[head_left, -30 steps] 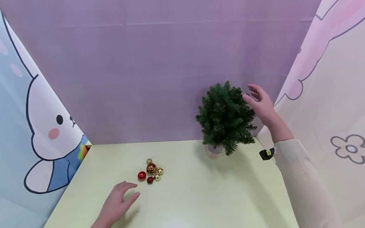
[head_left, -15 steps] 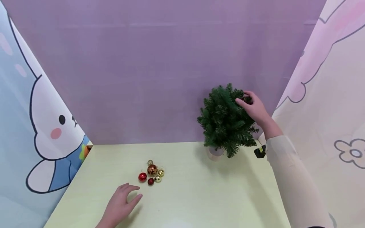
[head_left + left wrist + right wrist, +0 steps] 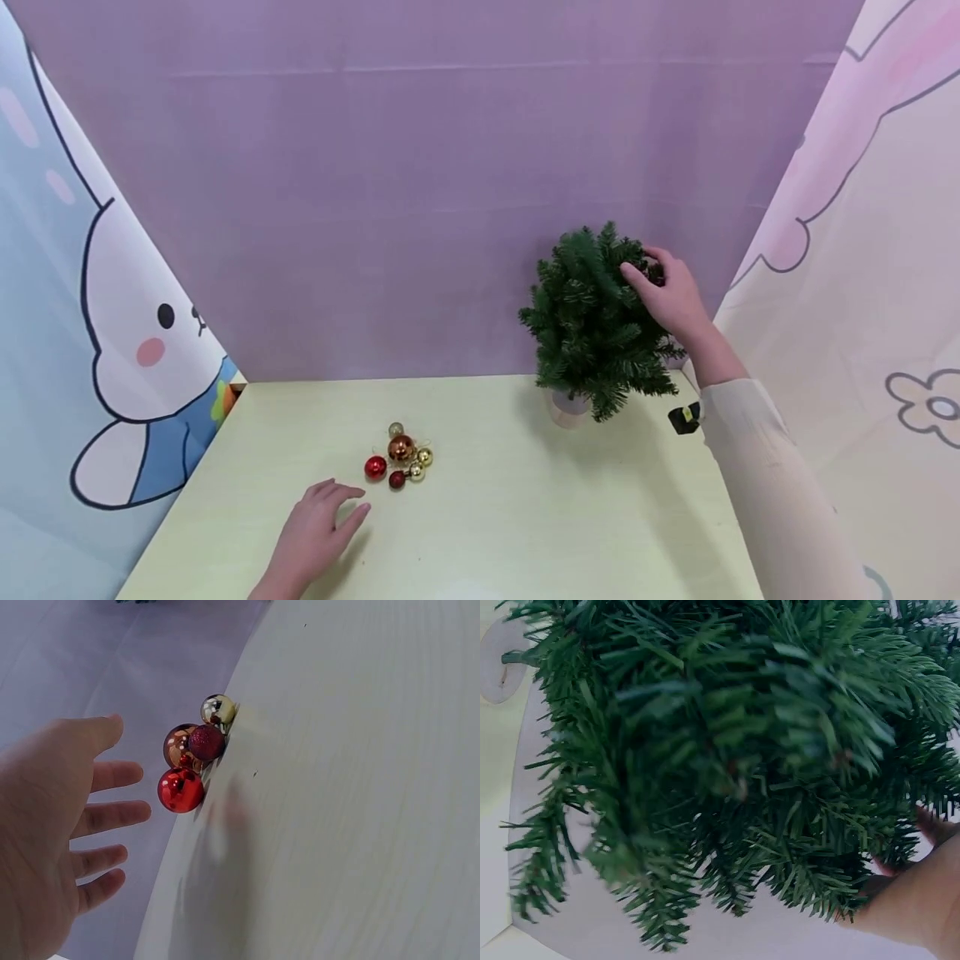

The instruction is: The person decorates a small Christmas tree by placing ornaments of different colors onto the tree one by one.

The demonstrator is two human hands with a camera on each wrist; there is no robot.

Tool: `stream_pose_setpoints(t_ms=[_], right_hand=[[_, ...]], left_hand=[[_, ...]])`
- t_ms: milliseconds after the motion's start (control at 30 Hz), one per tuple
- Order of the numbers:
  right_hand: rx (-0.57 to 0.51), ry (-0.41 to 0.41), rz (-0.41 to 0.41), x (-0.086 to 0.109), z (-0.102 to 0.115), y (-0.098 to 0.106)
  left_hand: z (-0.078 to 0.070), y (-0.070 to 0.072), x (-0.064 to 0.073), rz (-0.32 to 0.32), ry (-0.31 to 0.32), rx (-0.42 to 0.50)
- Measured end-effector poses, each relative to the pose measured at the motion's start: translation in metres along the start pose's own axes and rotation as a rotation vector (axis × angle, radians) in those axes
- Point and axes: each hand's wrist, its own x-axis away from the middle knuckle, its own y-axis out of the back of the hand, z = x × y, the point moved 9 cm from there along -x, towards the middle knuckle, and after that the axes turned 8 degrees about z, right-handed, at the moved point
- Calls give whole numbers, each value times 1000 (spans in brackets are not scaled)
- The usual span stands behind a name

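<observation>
A small artificial Christmas tree point(image 3: 592, 317) with dense green branches stands in a pale pot point(image 3: 570, 410) at the back right of the table. My right hand point(image 3: 671, 292) grips its upper right branches, thumb in front. In the right wrist view needles partly hide the fingers point(image 3: 930, 825). My left hand point(image 3: 311, 533) hovers above the table with thumb and fingers spread, holding nothing. Just beyond it lies a cluster of shiny Christmas baubles: a red bauble point(image 3: 376, 468), a copper bauble point(image 3: 401, 448), a dark red glittery bauble point(image 3: 206, 742) and several gold ones point(image 3: 425, 457).
The pale table point(image 3: 480, 517) meets a purple cloth backdrop point(image 3: 412, 208) behind the tree. Printed cloths hang at both sides, with a rabbit point(image 3: 142, 333) on the left one. A small black object point(image 3: 684, 418) is beside the right sleeve point(image 3: 772, 483).
My right hand has moved left from beside the tree and taken hold of its branches. The treetop has since shifted slightly right. The left hand and the baubles stay nearly where they were.
</observation>
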Motion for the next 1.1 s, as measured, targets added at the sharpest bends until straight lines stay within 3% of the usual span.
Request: stream_pose_setpoints(t_ms=[133,267,467,800,1100], right_hand=[[37,-28,30,6,6,-3],[43,-43,38,12,9,-2],[95,-35,-27,18,11,9],[124,-5,-73,23,14,11],[104,23,-156,23,12,14]], left_hand=[[4,-4,2,11,42,20],[7,-1,-2,-17,79,26],[5,3,-22,-40,95,46],[12,-14,-37,-15,159,59],[20,-23,-48,-15,286,5]])
